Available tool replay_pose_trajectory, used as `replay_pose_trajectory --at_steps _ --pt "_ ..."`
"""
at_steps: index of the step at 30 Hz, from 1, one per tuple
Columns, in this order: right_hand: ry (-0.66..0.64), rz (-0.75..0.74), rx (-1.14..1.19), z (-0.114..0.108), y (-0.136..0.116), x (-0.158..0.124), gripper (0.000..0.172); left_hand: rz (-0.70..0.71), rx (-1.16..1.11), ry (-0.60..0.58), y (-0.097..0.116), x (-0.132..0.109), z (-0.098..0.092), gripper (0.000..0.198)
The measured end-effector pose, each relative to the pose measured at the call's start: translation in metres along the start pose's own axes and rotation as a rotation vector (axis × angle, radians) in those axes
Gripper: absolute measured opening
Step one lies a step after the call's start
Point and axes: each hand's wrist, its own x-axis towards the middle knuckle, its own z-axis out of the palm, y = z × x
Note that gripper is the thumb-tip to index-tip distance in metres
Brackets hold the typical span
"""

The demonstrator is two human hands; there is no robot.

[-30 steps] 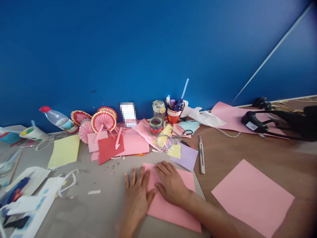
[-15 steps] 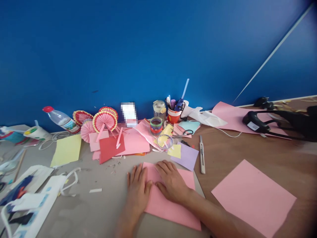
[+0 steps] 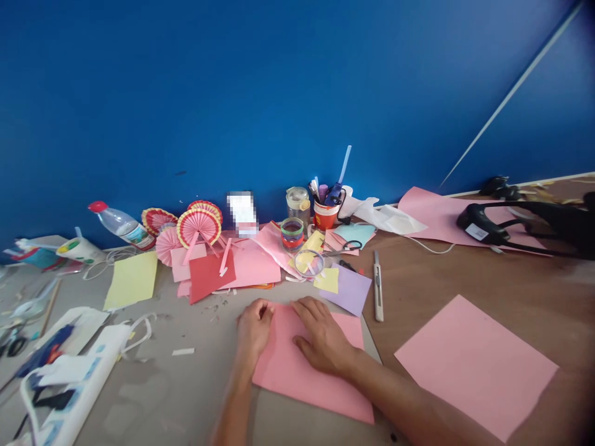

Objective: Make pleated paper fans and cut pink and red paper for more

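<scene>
A pink sheet of paper (image 3: pixel 302 378) lies in front of me across the grey mat. My right hand (image 3: pixel 323 334) rests flat on its upper part, fingers stretched out and thumb apart. At the upper left corner of the sheet, my left hand (image 3: pixel 255 328) has its fingers curled, thumb and forefinger closed on the paper's edge. Its other fingertips are hidden beneath the hand. To the right, a second pink sheet (image 3: pixel 474 365) lies flat on the brown tabletop. A cutter knife (image 3: pixel 378 288) lies beyond the right hand, beside a purple paper (image 3: pixel 351 294).
Along the blue wall stand paper fans (image 3: pixel 199 228), a bottle (image 3: pixel 123 226), a jar (image 3: pixel 297 204) and a red cup of pens (image 3: pixel 326 215). Scissors (image 3: pixel 352 246) lie near a tape roll (image 3: pixel 309 263). A power strip (image 3: pixel 88 390) is at left; a black strapped device (image 3: pixel 483 223) at right.
My left hand has gone from flat with spread fingers to curled at the paper's edge. More of the sheet's left side shows. My right hand stays on the paper.
</scene>
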Motion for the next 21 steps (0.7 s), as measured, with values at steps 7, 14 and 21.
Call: replay_pose_trajectory --at_steps 7,14,21 --pt "-0.030 0.036 0.011 -0.003 -0.001 0.001 0.064 0.019 -0.089 0.068 -0.005 -0.001 0.002 0.027" --pt "-0.054 0.034 0.011 -0.005 -0.002 0.002 0.061 0.012 -0.137 0.049 -0.008 0.000 0.003 0.024" --pt "-0.059 0.034 0.044 -0.007 -0.004 0.003 0.058 -0.005 -0.193 0.030 -0.014 0.002 0.006 0.022"
